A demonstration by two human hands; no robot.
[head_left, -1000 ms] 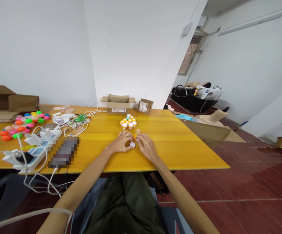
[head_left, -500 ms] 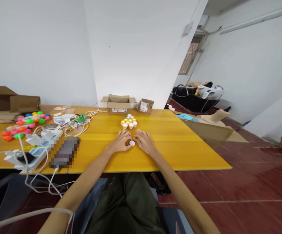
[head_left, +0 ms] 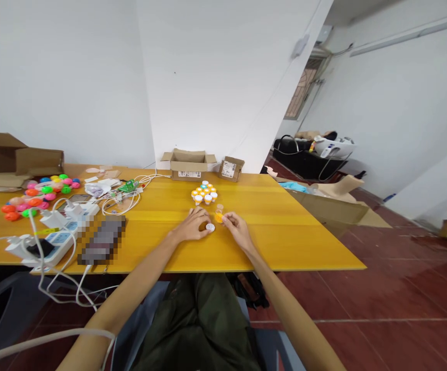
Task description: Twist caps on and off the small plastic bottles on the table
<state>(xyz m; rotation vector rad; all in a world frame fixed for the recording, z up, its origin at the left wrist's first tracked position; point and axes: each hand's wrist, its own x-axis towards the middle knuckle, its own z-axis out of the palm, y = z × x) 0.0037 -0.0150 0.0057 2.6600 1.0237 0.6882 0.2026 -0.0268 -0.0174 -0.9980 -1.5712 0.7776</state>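
Observation:
My left hand point(head_left: 193, 225) rests low over the table, thumb and forefinger closed around a small white round cap point(head_left: 210, 227). Just to its right, my right hand point(head_left: 238, 230) pinches a small orange piece point(head_left: 219, 218) between thumb and fingertips; its exact kind is too small to tell. A small clear, pale container point(head_left: 219, 207) stands right behind the orange piece. Farther back sits a cluster of several small white-and-orange capped pots point(head_left: 204, 193), one with a blue top.
An open cardboard box point(head_left: 188, 165) and a smaller carton point(head_left: 231, 169) stand at the wall. On the left lie a power strip point(head_left: 66, 238) with cables, a blurred phone point(head_left: 102, 239) and colourful balls point(head_left: 34, 202). The yellow table point(head_left: 296, 242) ends at the right.
My right hand has drawn back a little to the right, bringing the orange piece and the clear container into fuller view. My left hand stays in place with the white cap.

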